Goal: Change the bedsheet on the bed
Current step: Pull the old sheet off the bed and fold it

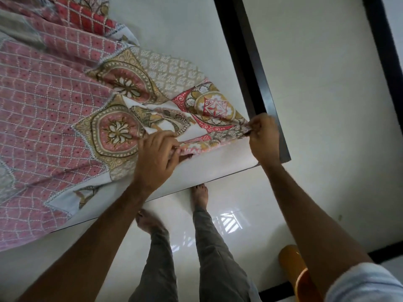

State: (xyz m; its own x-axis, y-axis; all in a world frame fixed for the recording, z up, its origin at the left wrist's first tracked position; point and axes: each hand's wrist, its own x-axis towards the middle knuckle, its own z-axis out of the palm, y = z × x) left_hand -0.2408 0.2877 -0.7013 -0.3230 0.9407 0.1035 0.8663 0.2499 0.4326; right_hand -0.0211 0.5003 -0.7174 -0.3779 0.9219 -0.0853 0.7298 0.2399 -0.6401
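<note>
The patterned bedsheet (65,110), pink and gold print, lies bunched over the near part of the white mattress (196,40), its corner drawn toward the mattress corner by the dark bed frame (261,68); it looks thin, light and limp, likely to wrinkle and slide, so the hem and corners seem the best holds. The left hand (156,159) pinches the folded edge and the right hand (262,136) pinches the corner tip, both closed on cloth. Below are glossy floor tiles (239,203), bare feet and an orange stool (292,269).
</note>
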